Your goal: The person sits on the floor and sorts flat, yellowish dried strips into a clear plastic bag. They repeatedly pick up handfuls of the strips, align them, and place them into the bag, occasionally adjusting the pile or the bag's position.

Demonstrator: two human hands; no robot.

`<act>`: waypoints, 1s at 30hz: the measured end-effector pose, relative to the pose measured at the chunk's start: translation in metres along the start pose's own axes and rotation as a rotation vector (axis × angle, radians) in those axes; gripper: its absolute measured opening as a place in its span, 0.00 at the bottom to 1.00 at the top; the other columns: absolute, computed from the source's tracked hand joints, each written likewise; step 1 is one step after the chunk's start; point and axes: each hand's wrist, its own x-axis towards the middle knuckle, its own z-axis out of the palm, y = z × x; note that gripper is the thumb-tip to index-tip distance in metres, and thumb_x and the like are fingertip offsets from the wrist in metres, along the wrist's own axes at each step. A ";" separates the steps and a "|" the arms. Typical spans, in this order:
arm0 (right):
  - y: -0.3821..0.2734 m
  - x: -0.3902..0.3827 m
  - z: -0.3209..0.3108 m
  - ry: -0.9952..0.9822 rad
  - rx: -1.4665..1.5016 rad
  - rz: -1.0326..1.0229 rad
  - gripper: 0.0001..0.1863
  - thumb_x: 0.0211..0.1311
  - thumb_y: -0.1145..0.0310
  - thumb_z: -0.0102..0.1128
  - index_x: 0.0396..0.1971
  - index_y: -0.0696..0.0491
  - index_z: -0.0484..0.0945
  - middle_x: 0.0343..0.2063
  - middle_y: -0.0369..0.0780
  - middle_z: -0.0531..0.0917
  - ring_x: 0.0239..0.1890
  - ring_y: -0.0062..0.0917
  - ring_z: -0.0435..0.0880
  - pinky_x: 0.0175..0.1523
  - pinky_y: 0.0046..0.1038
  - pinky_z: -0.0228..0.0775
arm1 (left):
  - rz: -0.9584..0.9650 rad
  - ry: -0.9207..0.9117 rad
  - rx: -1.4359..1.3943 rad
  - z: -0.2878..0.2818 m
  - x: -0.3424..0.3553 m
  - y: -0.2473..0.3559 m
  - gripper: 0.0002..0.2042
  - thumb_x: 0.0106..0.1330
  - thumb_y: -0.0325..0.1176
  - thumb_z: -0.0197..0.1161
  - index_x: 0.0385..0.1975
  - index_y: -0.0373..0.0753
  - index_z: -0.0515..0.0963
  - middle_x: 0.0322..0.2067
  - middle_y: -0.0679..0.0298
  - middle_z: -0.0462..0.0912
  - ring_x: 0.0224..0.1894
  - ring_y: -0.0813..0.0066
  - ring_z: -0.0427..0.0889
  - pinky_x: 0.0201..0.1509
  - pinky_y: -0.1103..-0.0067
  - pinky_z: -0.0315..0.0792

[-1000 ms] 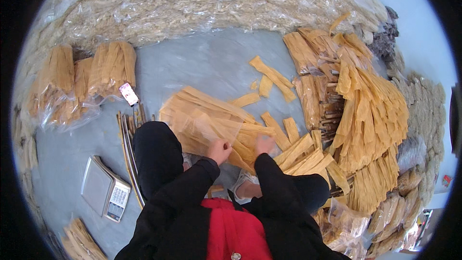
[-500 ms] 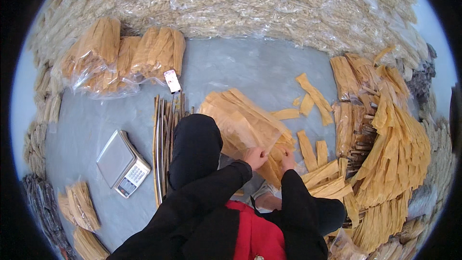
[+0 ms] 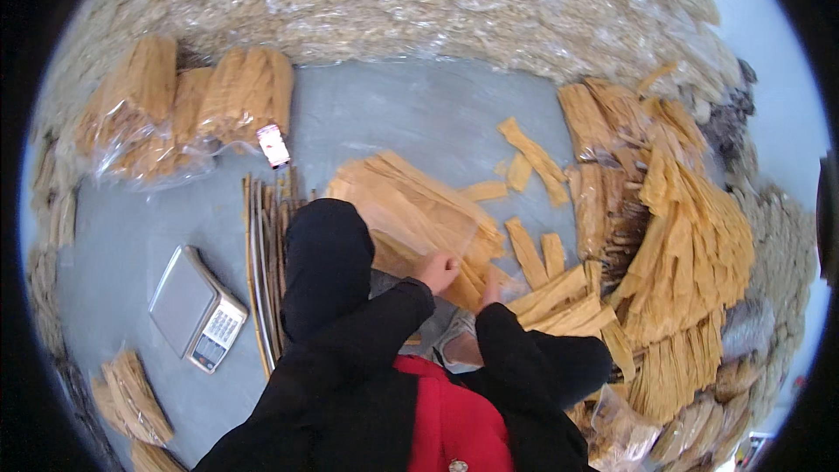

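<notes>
Across my lap lies a clear plastic bag (image 3: 426, 225) filled with long, flat, yellow-brown dried strips that look like tofu skin. My left hand (image 3: 439, 272) is closed in a pinch on the bag's near edge. Close to its right, my right hand (image 3: 492, 287) grips the bag's edge at the end where strips (image 3: 476, 273) show; its fingers are slightly blurred and partly hidden. Loose strips (image 3: 559, 297) lie just right of my right hand, and a few short pieces (image 3: 526, 249) rest on the floor beyond.
A digital scale (image 3: 197, 308) stands at left, beside a bundle of thin sticks (image 3: 262, 271). Filled bags (image 3: 245, 96) and a lit phone (image 3: 273, 146) are at back left. A big heap of strips (image 3: 686, 253) spreads at right. Plastic-covered pale stacks (image 3: 419, 9) line the back.
The whole view has shifted, so the surroundings appear farther left. Both hands stay at the bag's near edge with little movement relative to it.
</notes>
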 end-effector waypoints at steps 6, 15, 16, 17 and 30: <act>0.009 0.028 0.003 0.193 -0.651 -0.332 0.25 0.60 0.55 0.48 0.53 0.55 0.63 0.48 0.41 0.71 0.50 0.28 0.68 0.55 0.31 0.59 | 0.063 -0.091 0.088 -0.006 -0.005 0.034 0.06 0.48 0.33 0.56 0.18 0.38 0.72 0.18 0.53 0.74 0.25 0.52 0.75 0.29 0.65 0.68; -0.193 -0.184 0.102 0.165 -0.174 -1.051 0.25 0.57 0.76 0.50 0.56 0.56 0.60 0.55 0.42 0.66 0.59 0.29 0.63 0.59 0.36 0.59 | 0.174 -0.095 0.613 -0.014 -0.005 0.023 0.41 0.46 0.47 0.66 0.59 0.34 0.56 0.62 0.43 0.50 0.65 0.46 0.45 0.62 0.55 0.45; -0.221 -0.219 0.099 0.151 -0.209 -1.245 0.21 0.59 0.76 0.48 0.54 0.57 0.63 0.54 0.42 0.67 0.59 0.30 0.64 0.60 0.36 0.59 | 0.140 -0.191 0.676 -0.019 -0.006 0.025 0.46 0.44 0.50 0.67 0.61 0.34 0.50 0.63 0.44 0.44 0.66 0.47 0.41 0.63 0.54 0.42; -0.244 -0.238 0.080 0.180 -0.232 -1.372 0.19 0.59 0.76 0.49 0.52 0.58 0.65 0.54 0.44 0.67 0.59 0.30 0.64 0.60 0.34 0.59 | 0.104 -0.291 0.735 -0.020 -0.007 0.024 0.51 0.43 0.52 0.68 0.62 0.34 0.44 0.64 0.44 0.39 0.66 0.48 0.38 0.64 0.53 0.39; -0.133 -0.044 -0.302 1.006 -0.638 -0.562 0.23 0.48 0.68 0.64 0.46 0.58 0.72 0.42 0.46 0.78 0.46 0.32 0.76 0.52 0.30 0.67 | 0.240 -0.648 0.940 -0.012 0.017 -0.002 0.60 0.30 0.52 0.74 0.64 0.34 0.43 0.65 0.45 0.35 0.68 0.50 0.35 0.65 0.55 0.40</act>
